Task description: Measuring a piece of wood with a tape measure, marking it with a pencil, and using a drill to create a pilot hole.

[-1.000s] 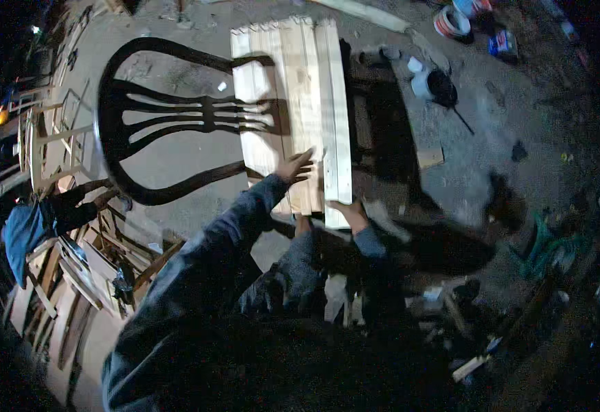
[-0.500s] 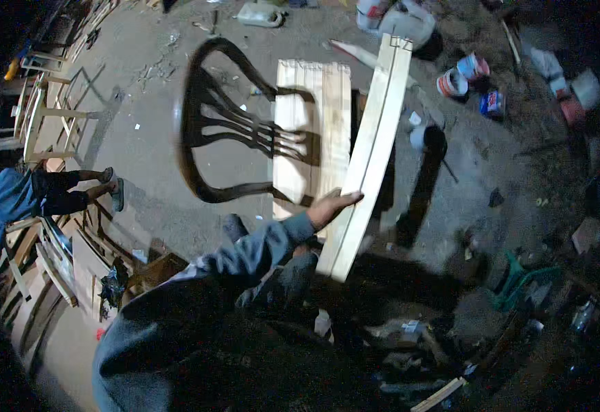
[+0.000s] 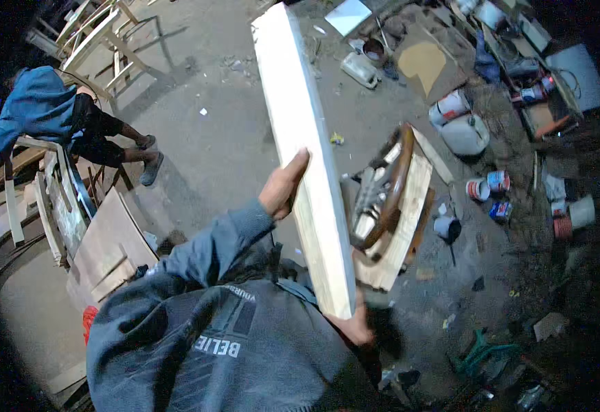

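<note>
A long, pale wooden plank [image 3: 293, 103] is held up in front of me, slanting from the upper middle down toward my chest. My left hand [image 3: 285, 184] is closed round its left edge, thumb on top and the other fingers hidden beneath. At the near end my right hand [image 3: 355, 324] grips the plank from below, its fingers partly hidden by the wood. Just to the right of the plank is a dark brown wooden chair back [image 3: 397, 199] with curved slats, resting over pale boards [image 3: 413, 220].
On the left a person in a blue top [image 3: 42, 106] bends beside a pile of wood [image 3: 56, 206], with a pale wooden frame [image 3: 101, 44] behind. Plastic jugs [image 3: 466, 134], paint cans [image 3: 478, 189] and a cluttered crate [image 3: 544, 117] stand right. A green plastic object [image 3: 482, 357] lies lower right.
The plank has swung left and come up closer, tilting the other way. My right hand now shows at its near end. The view has turned, so the chair back appears further right.
</note>
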The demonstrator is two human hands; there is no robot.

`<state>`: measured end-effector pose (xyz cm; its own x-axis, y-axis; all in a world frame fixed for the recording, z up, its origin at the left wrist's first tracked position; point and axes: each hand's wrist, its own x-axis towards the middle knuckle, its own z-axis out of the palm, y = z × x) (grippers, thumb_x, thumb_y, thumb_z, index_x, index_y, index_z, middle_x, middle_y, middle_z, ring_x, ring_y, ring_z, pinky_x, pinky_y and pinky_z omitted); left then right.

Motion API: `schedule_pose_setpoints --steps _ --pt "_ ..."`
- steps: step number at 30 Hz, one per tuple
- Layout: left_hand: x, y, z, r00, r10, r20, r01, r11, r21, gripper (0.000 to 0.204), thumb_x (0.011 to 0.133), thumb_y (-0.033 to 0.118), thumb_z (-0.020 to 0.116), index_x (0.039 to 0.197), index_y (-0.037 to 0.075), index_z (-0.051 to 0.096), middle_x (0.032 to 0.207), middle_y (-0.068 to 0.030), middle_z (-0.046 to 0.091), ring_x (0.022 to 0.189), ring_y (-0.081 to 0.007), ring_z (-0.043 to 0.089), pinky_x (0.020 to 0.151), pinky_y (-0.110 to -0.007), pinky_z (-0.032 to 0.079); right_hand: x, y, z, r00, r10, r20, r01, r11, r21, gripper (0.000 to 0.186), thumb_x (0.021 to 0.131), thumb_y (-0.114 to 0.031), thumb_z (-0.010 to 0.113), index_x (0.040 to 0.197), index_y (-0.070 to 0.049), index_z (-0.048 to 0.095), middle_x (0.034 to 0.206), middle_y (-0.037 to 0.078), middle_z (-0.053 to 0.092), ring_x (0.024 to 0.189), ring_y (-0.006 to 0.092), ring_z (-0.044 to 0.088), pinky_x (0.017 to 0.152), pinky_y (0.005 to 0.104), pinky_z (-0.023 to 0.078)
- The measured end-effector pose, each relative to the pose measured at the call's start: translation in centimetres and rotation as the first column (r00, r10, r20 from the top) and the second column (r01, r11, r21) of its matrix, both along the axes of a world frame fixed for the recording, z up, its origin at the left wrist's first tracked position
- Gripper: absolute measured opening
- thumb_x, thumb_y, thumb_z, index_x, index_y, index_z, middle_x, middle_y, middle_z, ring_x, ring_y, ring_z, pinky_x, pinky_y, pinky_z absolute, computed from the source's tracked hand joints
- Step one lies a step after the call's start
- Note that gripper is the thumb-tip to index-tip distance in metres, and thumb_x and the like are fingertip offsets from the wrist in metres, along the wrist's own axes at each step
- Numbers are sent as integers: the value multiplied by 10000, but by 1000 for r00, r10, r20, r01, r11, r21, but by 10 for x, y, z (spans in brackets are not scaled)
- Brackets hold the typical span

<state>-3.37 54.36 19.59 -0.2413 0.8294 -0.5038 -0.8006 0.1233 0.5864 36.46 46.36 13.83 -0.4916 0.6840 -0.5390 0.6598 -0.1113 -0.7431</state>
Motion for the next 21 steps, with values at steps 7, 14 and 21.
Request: schedule_pose_setpoints --steps 7,14,21 --pt "-155 -48 -23 948 318 30 -313 943 -114 779 967 615 606 1423 -6 489 1290 -155 636 1144 -244 645 980 -403 539 -191 76 65 896 368 250 -381 925 6 922 804 -430 830 1485 -17 365 1302 283 614 1082 432 664 937 494 537" --pt "-347 -13 -59 890 453 59 -452 892 -27 875 985 642 541 1527 -14 338 1430 -217 535 1271 -324 581 1078 -432 487 -405 202 54 796 574 192 -593 803 61 833 827 -442 807 1435 0 445 1174 289 685 1051 457 683 898 489 553" --pt "-553 47 -58 663 742 104 -744 667 -18 793 1010 614 513 1518 21 372 1442 -171 539 1301 -309 555 1097 -451 473 -704 355 105 695 715 76 -713 672 201 666 771 -285 875 1337 -55 611 1268 194 666 1166 368 646 967 445 516"
